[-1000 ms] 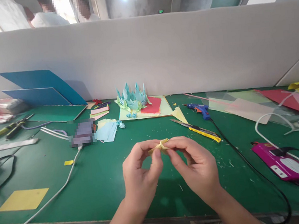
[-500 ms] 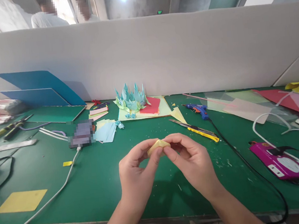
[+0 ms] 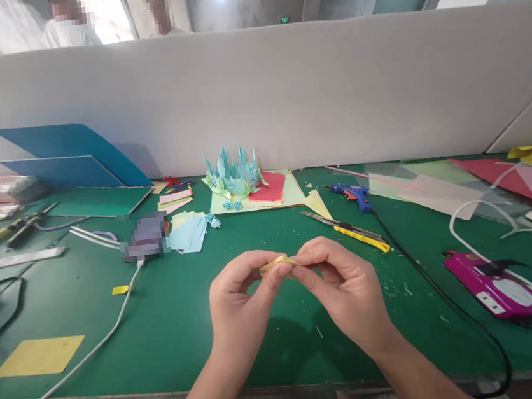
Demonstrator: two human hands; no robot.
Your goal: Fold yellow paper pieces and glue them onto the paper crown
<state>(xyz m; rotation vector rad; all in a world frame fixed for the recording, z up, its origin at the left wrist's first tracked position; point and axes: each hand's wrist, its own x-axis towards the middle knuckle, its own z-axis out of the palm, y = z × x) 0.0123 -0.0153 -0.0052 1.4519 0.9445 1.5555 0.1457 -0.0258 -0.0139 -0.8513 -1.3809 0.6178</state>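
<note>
A small folded piece of yellow paper (image 3: 276,263) is held above the green table, in the middle of the head view. My left hand (image 3: 243,298) pinches its left part between thumb and fingers. At its right end, the thumb and forefinger of my right hand (image 3: 343,287) close on the paper. The fingertips of both hands nearly meet and cover much of it. Beyond the hands, a blue and green folded-paper piece (image 3: 232,176) with pointed tips stands on paper sheets, beside red paper (image 3: 268,187).
Right of centre lie a yellow utility knife (image 3: 361,238) and a blue glue gun (image 3: 352,196) with a black cord. A magenta power strip (image 3: 500,291) sits at right. On the left are a phone (image 3: 148,235) with a white cable, light-blue paper (image 3: 188,234) and a yellow sheet (image 3: 41,357).
The folded yellow paper has turned flatter, its raised peak no longer facing me. My right fingertips have shifted slightly on its end. In the background, two people have moved a little.
</note>
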